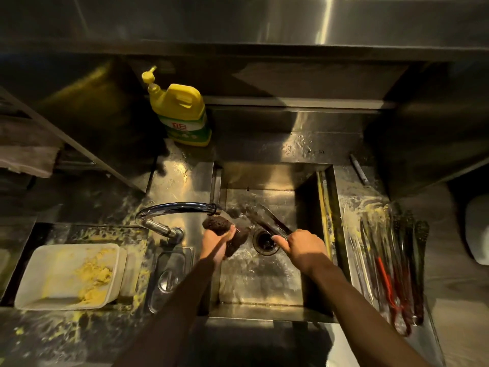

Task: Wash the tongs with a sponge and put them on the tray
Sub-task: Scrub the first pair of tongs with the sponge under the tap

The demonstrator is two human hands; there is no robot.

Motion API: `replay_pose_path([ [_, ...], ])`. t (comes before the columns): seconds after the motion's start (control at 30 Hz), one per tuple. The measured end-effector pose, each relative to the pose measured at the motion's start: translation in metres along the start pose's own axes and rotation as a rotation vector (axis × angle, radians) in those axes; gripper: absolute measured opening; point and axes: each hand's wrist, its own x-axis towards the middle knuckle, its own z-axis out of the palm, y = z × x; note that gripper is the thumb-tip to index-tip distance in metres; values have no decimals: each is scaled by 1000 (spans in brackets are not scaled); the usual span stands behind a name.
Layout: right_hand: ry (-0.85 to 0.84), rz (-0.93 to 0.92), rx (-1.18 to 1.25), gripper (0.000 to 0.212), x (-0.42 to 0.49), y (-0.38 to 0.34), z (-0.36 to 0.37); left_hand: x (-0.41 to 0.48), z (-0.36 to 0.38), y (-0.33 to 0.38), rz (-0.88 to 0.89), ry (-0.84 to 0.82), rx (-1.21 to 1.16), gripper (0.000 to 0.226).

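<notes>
Tongs (267, 219) in right hand (301, 250) grip, tips pointing far-left over sink; left hand (218, 241) squeezing sponge (219, 225)

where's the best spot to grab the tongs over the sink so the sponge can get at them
Grip the tongs at the near hinge end, from the right, as the right hand does. Their arms angle away toward the faucet, leaving the tips free for the sponge in the left hand.

yellow detergent bottle (181, 112), dark brown sponge (219, 225)
</notes>
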Motion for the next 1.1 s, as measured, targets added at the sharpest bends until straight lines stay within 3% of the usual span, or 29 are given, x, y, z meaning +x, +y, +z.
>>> replay_pose_path([
  [0.1, 93, 38, 74, 59, -1, 8, 0, -13, 15, 2, -21, 19, -61, 13],
  [0.27, 43, 126, 118, 61, -8, 27, -5, -34, 36, 9, -85, 38, -90, 36],
  [0.4, 18, 152, 138, 59, -19, 41, -13, -53, 44, 15, -61, -10, -52, 38],
  [0.57, 64, 108, 126, 62, -30, 47, -28, -87, 57, 34, 14, -42, -35, 20],
  [0.87, 104, -71, 159, 51, -48, 47, -53, -121, 61, 57, 200, -128, 40, 35],
  [1.0, 254, -94, 48, 51, -58, 41, -67, -119, 57, 66, 274, -168, 105, 49],
  [1.1, 346, -65, 129, 46, -71, 32, -75, -119, 53, 77, 329, -177, 113, 46],
])
